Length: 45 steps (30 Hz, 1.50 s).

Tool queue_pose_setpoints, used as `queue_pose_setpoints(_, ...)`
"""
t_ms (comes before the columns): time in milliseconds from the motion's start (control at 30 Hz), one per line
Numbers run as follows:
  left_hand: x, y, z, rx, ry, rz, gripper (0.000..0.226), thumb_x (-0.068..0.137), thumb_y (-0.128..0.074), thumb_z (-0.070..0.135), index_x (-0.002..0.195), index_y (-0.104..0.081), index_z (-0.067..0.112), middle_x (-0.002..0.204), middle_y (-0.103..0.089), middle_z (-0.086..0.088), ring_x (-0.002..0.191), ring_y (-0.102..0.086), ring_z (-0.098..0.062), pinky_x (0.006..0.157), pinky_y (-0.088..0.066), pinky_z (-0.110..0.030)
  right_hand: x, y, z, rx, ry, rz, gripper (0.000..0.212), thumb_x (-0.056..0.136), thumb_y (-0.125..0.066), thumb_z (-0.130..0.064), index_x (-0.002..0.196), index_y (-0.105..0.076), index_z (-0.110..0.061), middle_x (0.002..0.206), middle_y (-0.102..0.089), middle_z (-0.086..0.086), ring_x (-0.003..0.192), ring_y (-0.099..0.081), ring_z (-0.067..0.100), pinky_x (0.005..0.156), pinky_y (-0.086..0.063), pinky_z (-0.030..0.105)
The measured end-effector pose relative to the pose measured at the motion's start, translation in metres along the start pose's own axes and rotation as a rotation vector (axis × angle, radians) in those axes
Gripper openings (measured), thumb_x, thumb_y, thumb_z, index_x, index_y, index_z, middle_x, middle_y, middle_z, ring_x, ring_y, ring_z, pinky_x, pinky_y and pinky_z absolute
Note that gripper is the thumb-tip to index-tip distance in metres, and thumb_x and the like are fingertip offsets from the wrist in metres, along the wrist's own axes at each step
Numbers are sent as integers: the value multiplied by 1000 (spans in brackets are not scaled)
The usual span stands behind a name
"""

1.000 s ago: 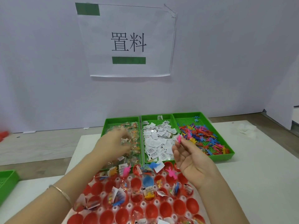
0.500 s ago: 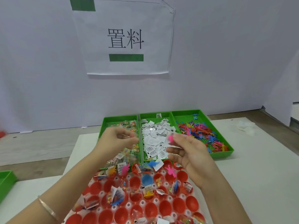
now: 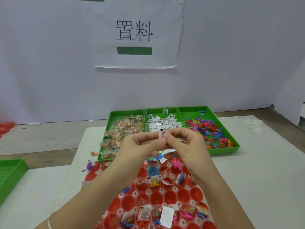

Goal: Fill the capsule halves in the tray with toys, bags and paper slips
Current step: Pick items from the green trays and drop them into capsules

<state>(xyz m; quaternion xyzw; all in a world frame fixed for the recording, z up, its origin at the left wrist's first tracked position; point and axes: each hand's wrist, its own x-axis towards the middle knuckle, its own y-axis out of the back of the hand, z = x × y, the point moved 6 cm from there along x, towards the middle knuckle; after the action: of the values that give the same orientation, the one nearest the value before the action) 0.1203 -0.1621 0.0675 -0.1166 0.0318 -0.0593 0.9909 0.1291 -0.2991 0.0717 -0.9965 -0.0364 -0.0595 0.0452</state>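
Tray [image 3: 135, 193] below: left hand [image 3: 138, 146], right hand [image 3: 186, 146] now together, pinching slip [image 3: 160, 134].

Thin bangle [image 3: 49, 222] on bare left wrist

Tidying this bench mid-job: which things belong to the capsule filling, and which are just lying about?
Job: left hand, right hand, the paper slip they pinch, red capsule halves, tray of bags, tray of paper slips, tray of toys.
Lying about: spare green tray at left, white wad, wall sign.
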Motion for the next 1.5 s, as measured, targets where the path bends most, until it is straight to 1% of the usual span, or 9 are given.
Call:
queue_pose_setpoints(167,-7,3,-5,17,-68,78,30,72,-73,21,100,-73,9,90,-76,-9,84,-73,-22,62,-56,-22,-4,-8,2,22,-58,-83,25,88,-66,-14,112,-62,-16,100,-69,9,85,-72,20,57,-56,29)
queue_pose_setpoints(367,-19,25,0,66,-89,194,30,66,-75,22,96,-70,19,84,-76,-4,78,-73,-18,65,-57,-23,-9,-22,3,13,-45,-127,19,76,-74,-18,93,-69,-13,91,-72,5,85,-72,20,60,-58,30)
queue_pose_setpoints(533,-43,29,8,-103,-44,59,31,67,-73,15,97,-69,8,89,-76,-10,83,-73,-20,68,-58,-23,-25,-31,-15,-86,100,-121,7,79,-74,-11,80,-70,-17,78,-74,0,76,-72,15,59,-57,24)
queue_pose_setpoints(733,-90,19,19,279,-230,65,20,77,-76,15,97,-72,14,81,-76,1,73,-73,-11,59,-53,-15,-83,-27,-28,-136,207,-59,4,72,-74,-26,73,-70,-28,77,-73,1,72,-72,19,58,-58,28)
queue_pose_setpoints(933,-147,13,-1,562,-314,-65,19,73,-77,31,91,-72,26,82,-75,10,75,-71,-10,67,-56,-35,-154,-12,-13,-225,110,-63,8,68,-75,-26,76,-72,-26,76,-73,4,65,-70,20,56,-57,29)
queue_pose_setpoints(1067,-177,27,-4,713,-384,-52,22,74,-81,21,91,-71,32,87,-72,20,74,-67,-3,67,-44,-7,-192,-12,1,-350,45,-117,8,68,-74,-34,76,-72,-33,80,-73,-5,69,-68,13,64,-56,24)
queue_pose_setpoints(1267,-218,67,-15,686,-291,134,20,70,-80,25,83,-73,39,84,-70,20,76,-61,-5,68,-42,-9,-227,-38,11,-700,126,-333,18,78,-72,-35,96,-68,-40,86,-67,-25,78,-62,-1,67,-42,6)
queue_pose_setpoints(1400,-234,74,-22,800,-273,111,27,67,-83,40,91,-72,43,92,-67,25,89,-58,2,77,-38,-4,-231,-64,14,-955,241,-483,20,84,-60,-38,100,-71,-34,91,-66,-23,88,-54,-8,79,-41,7)
queue_pose_setpoints(1500,-236,69,-26,981,-303,28,26,66,-66,53,91,-71,46,92,-64,22,95,-53,0,86,-39,-18,-230,-78,19,-1120,245,-572,21,89,-59,-33,107,-69,-33,97,-63,-19,94,-51,-2,80,-46,19)
